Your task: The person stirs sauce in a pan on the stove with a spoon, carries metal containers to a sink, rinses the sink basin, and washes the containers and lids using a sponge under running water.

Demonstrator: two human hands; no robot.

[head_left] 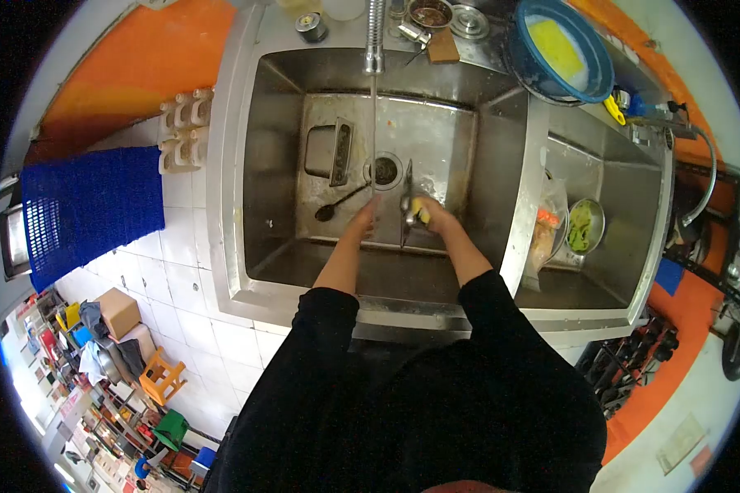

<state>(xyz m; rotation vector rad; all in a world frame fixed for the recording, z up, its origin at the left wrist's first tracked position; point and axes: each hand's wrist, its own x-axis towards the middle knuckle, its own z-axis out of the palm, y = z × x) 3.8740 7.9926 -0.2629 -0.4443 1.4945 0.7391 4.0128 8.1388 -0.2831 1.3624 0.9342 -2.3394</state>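
My right hand (pixel 440 218) is closed around a yellow sponge (pixel 421 209) over the large sink (pixel 279 238). Right beside the sponge, a thin metal piece that looks like a pot lid (pixel 406 193) stands edge-on; what supports it is hard to make out. My left hand (pixel 364 220) is at the foot of the water stream (pixel 375 140), its finger positions unclear. On the sink floor lie a rectangular metal container (pixel 325 152) and a dark ladle or spoon (pixel 327 212), near the drain (pixel 383 170).
Running water comes from the hose faucet (pixel 374 49). A blue basin (pixel 522 57) with yellow-green contents sits at the back right. In the smaller sink (pixel 608 283) are a bowl of green pieces (pixel 585 226) and a plastic bag (pixel 551 201). Jugs (pixel 181 135) stand left.
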